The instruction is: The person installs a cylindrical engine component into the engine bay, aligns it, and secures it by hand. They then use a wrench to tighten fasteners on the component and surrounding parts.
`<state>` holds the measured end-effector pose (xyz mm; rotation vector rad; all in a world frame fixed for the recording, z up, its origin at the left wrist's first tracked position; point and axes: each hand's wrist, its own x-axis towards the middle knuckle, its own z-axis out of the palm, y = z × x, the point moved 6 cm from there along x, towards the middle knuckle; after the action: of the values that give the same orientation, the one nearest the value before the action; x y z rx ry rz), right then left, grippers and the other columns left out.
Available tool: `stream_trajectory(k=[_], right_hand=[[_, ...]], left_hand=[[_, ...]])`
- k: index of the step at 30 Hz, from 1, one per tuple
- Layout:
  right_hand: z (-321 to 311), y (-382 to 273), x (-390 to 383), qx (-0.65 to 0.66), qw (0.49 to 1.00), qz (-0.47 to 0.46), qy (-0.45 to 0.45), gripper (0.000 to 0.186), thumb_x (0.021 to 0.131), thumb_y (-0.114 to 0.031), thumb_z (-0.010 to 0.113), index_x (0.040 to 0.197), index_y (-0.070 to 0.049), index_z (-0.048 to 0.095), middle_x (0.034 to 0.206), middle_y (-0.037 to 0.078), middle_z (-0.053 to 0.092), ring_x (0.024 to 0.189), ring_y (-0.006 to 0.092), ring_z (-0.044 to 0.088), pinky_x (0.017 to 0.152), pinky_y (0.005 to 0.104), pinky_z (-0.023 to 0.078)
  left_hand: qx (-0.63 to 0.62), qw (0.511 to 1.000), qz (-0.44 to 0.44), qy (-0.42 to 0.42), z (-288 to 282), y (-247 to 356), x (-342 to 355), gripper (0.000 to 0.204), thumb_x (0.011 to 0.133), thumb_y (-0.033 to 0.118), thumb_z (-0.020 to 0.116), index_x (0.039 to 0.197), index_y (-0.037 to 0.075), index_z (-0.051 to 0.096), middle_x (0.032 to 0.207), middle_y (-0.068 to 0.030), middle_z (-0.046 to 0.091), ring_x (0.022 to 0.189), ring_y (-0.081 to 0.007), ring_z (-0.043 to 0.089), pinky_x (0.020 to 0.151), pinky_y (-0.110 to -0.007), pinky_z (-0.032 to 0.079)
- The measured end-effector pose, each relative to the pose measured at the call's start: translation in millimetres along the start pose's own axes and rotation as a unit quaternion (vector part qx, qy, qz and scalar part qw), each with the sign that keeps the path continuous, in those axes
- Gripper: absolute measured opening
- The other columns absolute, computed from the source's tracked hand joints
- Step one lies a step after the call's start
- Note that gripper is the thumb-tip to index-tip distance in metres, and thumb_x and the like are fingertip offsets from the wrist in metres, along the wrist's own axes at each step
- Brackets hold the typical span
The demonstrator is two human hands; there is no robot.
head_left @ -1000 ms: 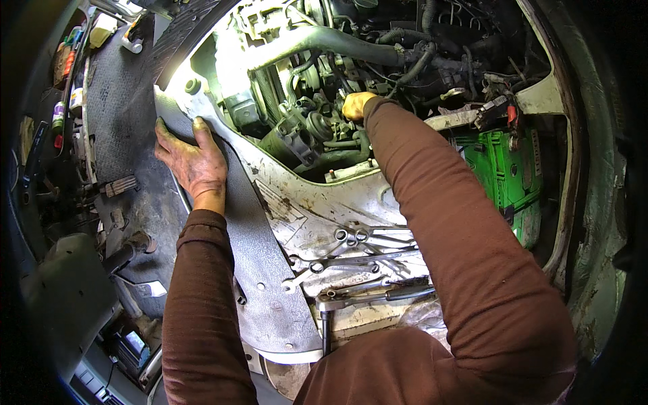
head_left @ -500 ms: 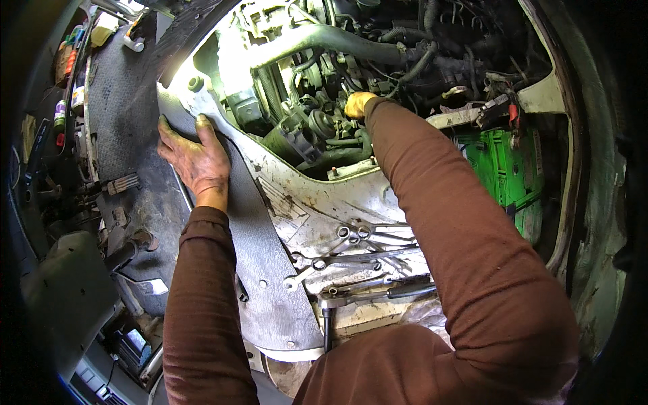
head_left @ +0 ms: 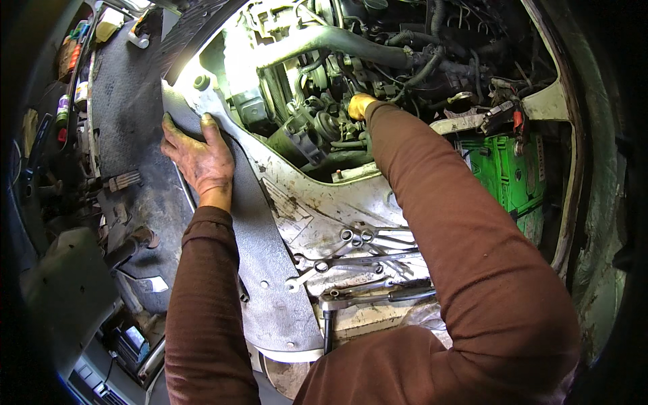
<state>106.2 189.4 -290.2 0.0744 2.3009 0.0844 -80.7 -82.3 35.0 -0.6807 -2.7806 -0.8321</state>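
Note:
My left hand (head_left: pixel 198 155) rests on the edge of a grey textured panel (head_left: pixel 270 307) left of the engine opening, thumb and fingers apart. My right hand (head_left: pixel 361 106) reaches into the engine bay (head_left: pixel 322 128) among hoses and metal fittings, its fingers curled; what they hold is hidden. A thick hose (head_left: pixel 337 42) runs above it. Below the opening, several spanners (head_left: pixel 364 266) and a ratchet with a socket extension (head_left: pixel 334 302) lie on a dirty white panel (head_left: pixel 297 209).
A green battery (head_left: pixel 506 175) sits right of my forearm, beneath red-handled clamps or connectors (head_left: pixel 518 116). At the left are a floor mat (head_left: pixel 121 101), pedals (head_left: pixel 121 181), assorted bottles (head_left: pixel 64 108) and a grey seat-like shape (head_left: pixel 67 270). A pale metal rim (head_left: pixel 543 101) borders the opening.
The whole view has shifted slightly to the right over the last second. Both hands keep nearly the same places on the panel and in the engine bay.

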Motion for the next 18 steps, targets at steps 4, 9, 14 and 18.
stream_trajectory(k=[4, 9, 14, 18], right_hand=[[-26.3, -7.5, -26.8, -0.007, 0.999, -0.049, 0.002, 0.026, 0.096, -0.018, 0.062, 0.115, -0.009, 0.077, 0.116, 0.009, 0.075, 0.106, 0.0272, 0.072, 0.086, 0.0416, 0.059], [-33.0, -2.8, -42.3, 0.038, 0.997, -0.048, -0.04, 0.029, 0.097, -0.019, 0.059, 0.118, -0.008, 0.075, 0.124, 0.012, 0.072, 0.113, 0.0285, 0.069, 0.092, 0.0419, 0.057], [-31.4, -11.9, -27.0, 0.052, 0.998, 0.004, -0.033, 0.025, 0.093, -0.015, 0.06, 0.109, -0.009, 0.079, 0.116, 0.011, 0.075, 0.103, 0.0295, 0.073, 0.086, 0.0399, 0.058], [-13.3, 0.1, -22.6, 0.058, 0.998, 0.026, -0.025, 0.024, 0.09, -0.012, 0.063, 0.107, -0.009, 0.079, 0.111, 0.011, 0.076, 0.1, 0.0286, 0.074, 0.082, 0.0402, 0.058]], left_hand=[[0.009, 1.0, 0.005, 0.003, -2.0, -3.4, 3.0, 0.084, 0.092, 0.046, 0.06, 0.154, 0.001, 0.026, 0.143, -0.0331, 0.035, 0.135, -0.0472, 0.039, 0.114, -0.051, 0.035], [0.003, 1.0, 0.009, 0.002, -0.4, -1.7, 1.3, 0.084, 0.091, 0.045, 0.061, 0.154, 0.001, 0.026, 0.142, -0.033, 0.036, 0.135, -0.0473, 0.039, 0.114, -0.051, 0.035], [0.012, 1.0, 0.007, 0.006, -1.4, -10.4, 1.5, 0.084, 0.091, 0.044, 0.061, 0.154, 0.001, 0.026, 0.14, -0.0331, 0.037, 0.134, -0.0472, 0.04, 0.114, -0.051, 0.035], [-0.001, 1.0, 0.014, 0.004, 1.9, -2.6, 1.1, 0.085, 0.091, 0.044, 0.061, 0.154, 0.0, 0.025, 0.14, -0.0331, 0.036, 0.134, -0.0474, 0.04, 0.113, -0.051, 0.035]])
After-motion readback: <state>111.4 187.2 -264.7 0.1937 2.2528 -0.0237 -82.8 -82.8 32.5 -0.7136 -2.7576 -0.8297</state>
